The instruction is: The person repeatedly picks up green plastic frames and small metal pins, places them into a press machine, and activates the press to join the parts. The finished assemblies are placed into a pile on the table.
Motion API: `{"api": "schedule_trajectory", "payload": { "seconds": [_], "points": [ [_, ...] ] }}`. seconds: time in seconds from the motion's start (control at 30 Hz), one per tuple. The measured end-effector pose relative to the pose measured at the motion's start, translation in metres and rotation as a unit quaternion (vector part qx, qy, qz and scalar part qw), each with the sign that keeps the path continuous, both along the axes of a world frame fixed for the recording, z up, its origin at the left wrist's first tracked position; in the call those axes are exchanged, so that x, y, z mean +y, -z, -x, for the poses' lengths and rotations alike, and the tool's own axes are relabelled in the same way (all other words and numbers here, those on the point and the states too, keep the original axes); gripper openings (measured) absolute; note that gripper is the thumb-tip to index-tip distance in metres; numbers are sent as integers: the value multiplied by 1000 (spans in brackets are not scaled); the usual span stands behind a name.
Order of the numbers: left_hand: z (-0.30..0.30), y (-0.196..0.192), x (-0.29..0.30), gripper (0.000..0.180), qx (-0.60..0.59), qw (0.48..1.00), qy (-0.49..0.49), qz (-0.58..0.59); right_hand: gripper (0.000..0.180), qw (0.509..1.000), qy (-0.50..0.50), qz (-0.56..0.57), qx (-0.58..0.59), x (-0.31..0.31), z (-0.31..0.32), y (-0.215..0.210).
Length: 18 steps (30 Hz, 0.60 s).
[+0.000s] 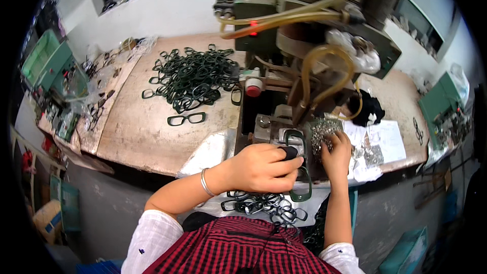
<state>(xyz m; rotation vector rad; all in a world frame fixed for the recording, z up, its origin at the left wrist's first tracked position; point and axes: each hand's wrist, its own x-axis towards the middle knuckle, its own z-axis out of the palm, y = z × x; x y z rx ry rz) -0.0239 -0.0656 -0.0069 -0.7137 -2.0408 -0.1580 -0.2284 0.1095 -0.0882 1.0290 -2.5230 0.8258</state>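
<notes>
Green frame (302,178) under left hand (264,168)

bench: worn brown wooden worktop (142,132), curved by the lens
pile: dark green eyeglass frames (195,76) heaped at the back middle
single frame: one dark green frame (186,118) lying apart, just in front of the pile
machine: green and grey machine (284,45) standing on the bench right of the pile
papers: white sheets (385,139) on the right end
left edge: small clutter (96,96), too small to tell
</notes>
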Motion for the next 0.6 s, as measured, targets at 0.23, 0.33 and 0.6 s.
{"api": "schedule_trajectory", "payload": {
  "seconds": [0.23, 0.33, 0.6],
  "points": [
    [3, 13, -6, 12, -10, 999, 29, 13, 13, 998, 8, 31, 59, 18, 16, 41],
    [3, 20, -2, 15, 5, 999, 38, -17, 15, 997, 0, 54, 51, 18, 15, 43],
    [-10, 52, -77, 19, 164, 979, 26, -121, 18, 982, 58, 172, -55, 9, 5, 49]
  ]
}}
